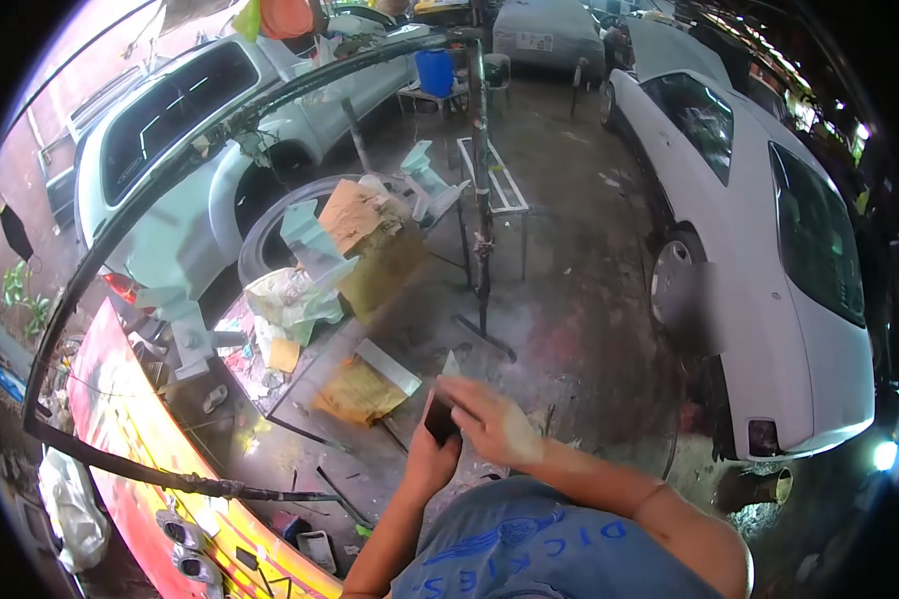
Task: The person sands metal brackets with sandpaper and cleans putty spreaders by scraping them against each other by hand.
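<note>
In front of my chest, my left hand (432, 464) is wrapped round a small dark rectangular piece (438, 414), brownish on its upper side. Its exact kind does not show. My right hand (489, 421) reaches across from the right, fingers stretched out over the piece's upper edge. It looks as if the fingertips touch it, but the contact is partly hidden. Just beyond the hands lies a yellow-brown sheet or packet (365, 389) with a pale strip (388, 366) along it.
A dark metal frame (479, 180) stands around a cluttered stand with papers (355, 215) and a tyre (260, 240). A red-yellow panel (160, 419) leans at left. A white car (749, 260) is at right, a silver pickup (200, 130) at left. A blue container (435, 73) stands behind.
</note>
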`<control>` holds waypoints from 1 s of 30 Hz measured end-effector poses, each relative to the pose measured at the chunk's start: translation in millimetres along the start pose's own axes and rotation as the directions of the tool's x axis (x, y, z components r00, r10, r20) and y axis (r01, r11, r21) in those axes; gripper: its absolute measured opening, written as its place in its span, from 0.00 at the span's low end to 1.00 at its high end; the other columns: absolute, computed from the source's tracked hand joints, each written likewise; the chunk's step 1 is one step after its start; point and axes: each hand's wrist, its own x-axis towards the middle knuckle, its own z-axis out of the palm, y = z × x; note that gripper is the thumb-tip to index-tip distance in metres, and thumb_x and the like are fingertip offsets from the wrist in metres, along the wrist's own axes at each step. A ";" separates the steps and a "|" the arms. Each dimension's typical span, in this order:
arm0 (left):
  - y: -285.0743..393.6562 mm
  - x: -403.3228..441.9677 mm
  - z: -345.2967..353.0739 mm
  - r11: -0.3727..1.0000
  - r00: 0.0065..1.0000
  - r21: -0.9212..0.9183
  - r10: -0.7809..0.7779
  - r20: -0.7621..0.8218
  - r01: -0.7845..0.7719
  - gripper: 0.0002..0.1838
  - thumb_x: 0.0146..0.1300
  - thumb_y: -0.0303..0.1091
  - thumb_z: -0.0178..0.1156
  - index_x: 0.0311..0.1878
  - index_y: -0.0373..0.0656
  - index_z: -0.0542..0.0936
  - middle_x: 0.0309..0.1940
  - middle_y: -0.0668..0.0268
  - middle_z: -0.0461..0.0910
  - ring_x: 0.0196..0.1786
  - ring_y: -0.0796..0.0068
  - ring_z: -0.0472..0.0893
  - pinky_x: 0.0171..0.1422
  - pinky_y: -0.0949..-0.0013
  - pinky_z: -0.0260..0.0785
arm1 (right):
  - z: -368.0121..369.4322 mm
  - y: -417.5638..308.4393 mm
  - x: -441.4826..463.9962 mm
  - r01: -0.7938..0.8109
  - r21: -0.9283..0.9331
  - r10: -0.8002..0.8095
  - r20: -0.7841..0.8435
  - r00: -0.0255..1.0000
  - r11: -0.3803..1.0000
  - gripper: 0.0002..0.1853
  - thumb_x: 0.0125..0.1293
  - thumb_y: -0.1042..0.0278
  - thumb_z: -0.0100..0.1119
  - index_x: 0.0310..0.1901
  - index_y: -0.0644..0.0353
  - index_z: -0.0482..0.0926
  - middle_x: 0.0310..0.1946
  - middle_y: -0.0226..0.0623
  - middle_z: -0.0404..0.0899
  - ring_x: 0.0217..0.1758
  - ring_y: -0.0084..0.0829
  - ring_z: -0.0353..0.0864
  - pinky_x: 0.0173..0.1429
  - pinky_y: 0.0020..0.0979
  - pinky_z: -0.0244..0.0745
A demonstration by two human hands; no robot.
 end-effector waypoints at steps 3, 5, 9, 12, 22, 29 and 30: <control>-10.3 -6.5 -8.0 0.996 1.000 0.083 0.007 0.013 -0.008 0.24 0.66 0.25 0.60 0.66 0.38 0.74 0.58 0.57 0.80 0.64 0.65 0.77 0.68 0.60 0.68 | -0.8 -23.0 -3.3 0.170 0.027 -0.169 -0.033 0.985 0.985 0.24 0.66 0.75 0.62 0.64 0.61 0.75 0.62 0.46 0.78 0.66 0.48 0.76 0.70 0.43 0.72; -21.9 -8.5 -9.1 0.986 0.993 0.117 0.119 0.027 -0.121 0.28 0.64 0.23 0.60 0.68 0.36 0.71 0.61 0.57 0.79 0.66 0.65 0.75 0.71 0.62 0.66 | 3.4 -17.3 -2.2 0.088 0.005 -0.087 -0.071 0.994 0.996 0.24 0.66 0.75 0.62 0.64 0.62 0.75 0.62 0.47 0.77 0.66 0.49 0.76 0.69 0.43 0.72; 13.5 -16.9 7.3 0.985 0.999 -0.172 0.036 0.023 -0.032 0.34 0.65 0.22 0.60 0.75 0.34 0.65 0.66 0.62 0.74 0.71 0.69 0.69 0.75 0.68 0.58 | -4.4 35.3 16.6 -0.272 0.252 0.325 -0.199 0.925 0.929 0.21 0.74 0.68 0.55 0.66 0.63 0.73 0.62 0.44 0.78 0.65 0.40 0.77 0.68 0.38 0.71; -12.2 -30.9 -0.7 0.931 0.952 -0.235 -0.300 -0.063 0.277 0.25 0.70 0.29 0.59 0.69 0.36 0.72 0.59 0.61 0.77 0.63 0.73 0.74 0.69 0.69 0.64 | -14.5 39.7 4.7 -0.318 0.729 0.573 -0.123 0.810 0.606 0.21 0.78 0.64 0.50 0.67 0.65 0.71 0.61 0.38 0.78 0.64 0.33 0.76 0.67 0.34 0.69; -34.4 0.3 42.4 0.700 0.963 -0.711 -0.145 -0.228 -0.063 0.28 0.76 0.37 0.55 0.74 0.39 0.63 0.70 0.59 0.67 0.71 0.67 0.69 0.76 0.62 0.59 | -8.1 -15.3 -11.1 -0.167 0.669 0.332 -0.125 0.935 0.724 0.22 0.79 0.71 0.47 0.70 0.69 0.67 0.67 0.48 0.71 0.72 0.46 0.69 0.77 0.36 0.58; -140.1 -29.0 20.8 0.982 0.983 -0.186 0.002 0.184 0.033 0.25 0.71 0.35 0.60 0.67 0.36 0.71 0.66 0.56 0.74 0.72 0.62 0.70 0.76 0.59 0.61 | -21.4 -26.7 -23.5 0.256 0.060 -0.256 -0.009 0.967 0.965 0.27 0.64 0.70 0.62 0.66 0.66 0.73 0.64 0.50 0.75 0.66 0.51 0.76 0.67 0.44 0.75; -87.0 -17.9 18.8 0.987 0.972 0.075 0.128 0.195 -0.145 0.25 0.69 0.30 0.60 0.67 0.35 0.71 0.67 0.55 0.74 0.72 0.62 0.70 0.76 0.61 0.61 | -19.5 -19.0 -23.6 0.089 0.034 -0.088 -0.035 0.996 0.995 0.26 0.65 0.71 0.62 0.65 0.64 0.73 0.65 0.49 0.75 0.66 0.50 0.76 0.67 0.44 0.74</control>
